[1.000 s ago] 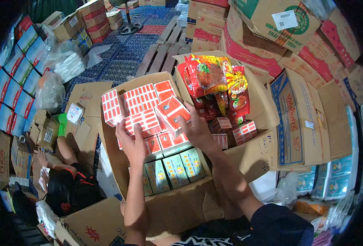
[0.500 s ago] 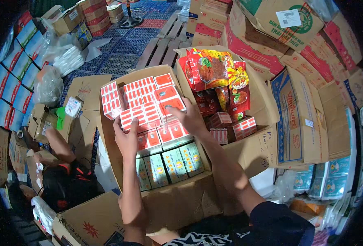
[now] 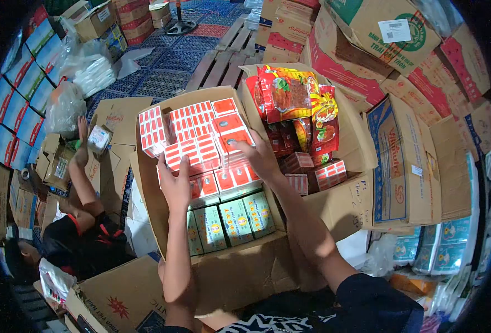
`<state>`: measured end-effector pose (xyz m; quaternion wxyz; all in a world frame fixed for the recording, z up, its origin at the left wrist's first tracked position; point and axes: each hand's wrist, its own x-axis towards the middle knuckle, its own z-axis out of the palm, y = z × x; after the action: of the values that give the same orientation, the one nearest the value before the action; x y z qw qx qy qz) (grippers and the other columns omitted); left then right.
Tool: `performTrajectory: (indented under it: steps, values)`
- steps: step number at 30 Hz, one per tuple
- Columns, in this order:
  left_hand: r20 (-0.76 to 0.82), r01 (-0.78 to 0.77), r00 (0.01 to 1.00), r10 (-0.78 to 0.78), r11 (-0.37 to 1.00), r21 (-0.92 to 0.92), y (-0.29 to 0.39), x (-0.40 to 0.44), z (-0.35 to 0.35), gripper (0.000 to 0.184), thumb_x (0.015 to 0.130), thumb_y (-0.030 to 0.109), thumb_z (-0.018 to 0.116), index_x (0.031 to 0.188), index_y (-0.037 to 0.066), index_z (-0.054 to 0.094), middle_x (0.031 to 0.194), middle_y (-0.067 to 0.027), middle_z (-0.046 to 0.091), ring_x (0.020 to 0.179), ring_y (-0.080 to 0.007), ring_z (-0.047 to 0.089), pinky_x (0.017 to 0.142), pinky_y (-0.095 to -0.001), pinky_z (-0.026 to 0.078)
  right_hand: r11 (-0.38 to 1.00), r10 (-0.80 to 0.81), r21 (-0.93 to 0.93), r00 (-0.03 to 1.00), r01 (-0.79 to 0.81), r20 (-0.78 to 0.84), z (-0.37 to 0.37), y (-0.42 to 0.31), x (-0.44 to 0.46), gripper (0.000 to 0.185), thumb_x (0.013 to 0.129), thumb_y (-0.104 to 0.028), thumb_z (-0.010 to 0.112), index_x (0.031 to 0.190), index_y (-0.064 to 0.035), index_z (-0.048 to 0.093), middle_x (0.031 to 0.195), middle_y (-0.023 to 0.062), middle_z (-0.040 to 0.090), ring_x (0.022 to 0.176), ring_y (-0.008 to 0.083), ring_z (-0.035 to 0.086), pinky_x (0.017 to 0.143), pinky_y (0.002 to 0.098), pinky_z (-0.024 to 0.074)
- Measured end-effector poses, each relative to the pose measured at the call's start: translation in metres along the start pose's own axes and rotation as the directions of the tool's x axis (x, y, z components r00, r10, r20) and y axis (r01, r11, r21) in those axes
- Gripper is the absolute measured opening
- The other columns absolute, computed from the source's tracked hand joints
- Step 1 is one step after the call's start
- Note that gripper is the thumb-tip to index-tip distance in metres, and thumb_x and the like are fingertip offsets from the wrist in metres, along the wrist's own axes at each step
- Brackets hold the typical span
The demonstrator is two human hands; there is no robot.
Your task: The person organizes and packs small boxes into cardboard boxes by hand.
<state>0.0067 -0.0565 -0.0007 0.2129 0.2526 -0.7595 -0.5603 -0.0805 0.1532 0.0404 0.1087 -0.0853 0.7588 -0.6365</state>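
Note:
Both hands are inside an open cardboard carton (image 3: 245,275) filled with small boxes. My left hand (image 3: 175,182) grips the near left end of a block of red-and-white boxes (image 3: 193,153), thumb on top. My right hand (image 3: 258,157) is closed on the right side of a red-topped pack (image 3: 231,131), its thumb pressed on the upper face. Under these lie more red-and-white boxes (image 3: 235,178). Green boxes (image 3: 234,222) with yellow lettering fill the near end of the carton. One separate red-and-white pack (image 3: 152,130) stands at the far left corner.
To the right, another open carton (image 3: 334,208) holds red-and-yellow food pouches (image 3: 290,95) and several small boxes (image 3: 330,175). A co-worker (image 3: 87,238) sits at the left, near blue-and-red packs (image 3: 21,119). Stacked cartons (image 3: 406,161) stand on the right; a wooden pallet (image 3: 215,66) lies behind.
The co-worker's arm has risen and now reaches farther away at the left. My hands keep nearly the same grip, with the right thumb shifted slightly on the pack. The view has tilted a little.

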Motion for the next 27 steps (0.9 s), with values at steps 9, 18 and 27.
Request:
performTrajectory:
  steps: [9, 18, 27]
  values:
    - [-0.022, -0.071, 0.997, 0.074, 0.992, 0.101, -0.004, -0.002, 0.003, 0.078, 0.098, 0.044, 0.068, 0.152, -0.003, 0.039, 0.135, -0.0255, 0.063, 0.121, -0.0288, 0.064, 0.102, -0.0399, 0.049, 0.997, -0.066, -0.031, 0.998, 0.067, 0.007, 0.0, 0.01, 0.004, 0.054, 0.09, -0.033, 0.068, 0.13, 0.0023, 0.06, 0.112, 0.0121, 0.072, 0.102, 0.0188, 0.068, 0.094, 0.0318, 0.0512]
    - [0.023, -0.042, 0.999, 0.04, 0.996, 0.078, 0.003, -0.003, -0.002, 0.081, 0.098, 0.049, 0.068, 0.153, -0.002, 0.038, 0.135, -0.027, 0.063, 0.123, -0.0312, 0.064, 0.103, -0.0408, 0.049, 0.995, -0.062, 0.083, 0.998, 0.062, -0.003, 0.008, 0.008, 0.0, 0.057, 0.091, -0.035, 0.071, 0.13, 0.0031, 0.06, 0.116, 0.0131, 0.072, 0.105, 0.0198, 0.067, 0.095, 0.0335, 0.0508]
    - [0.0, -0.068, 0.998, 0.068, 0.993, 0.097, -0.021, 0.006, 0.001, 0.081, 0.097, 0.049, 0.069, 0.153, -0.002, 0.039, 0.134, -0.0238, 0.064, 0.116, -0.0281, 0.066, 0.1, -0.0399, 0.05, 0.999, -0.023, -0.037, 1.0, 0.023, -0.002, 0.002, 0.009, 0.002, 0.055, 0.091, -0.036, 0.07, 0.129, 0.0021, 0.061, 0.117, 0.0131, 0.072, 0.108, 0.0186, 0.066, 0.095, 0.0329, 0.0495]
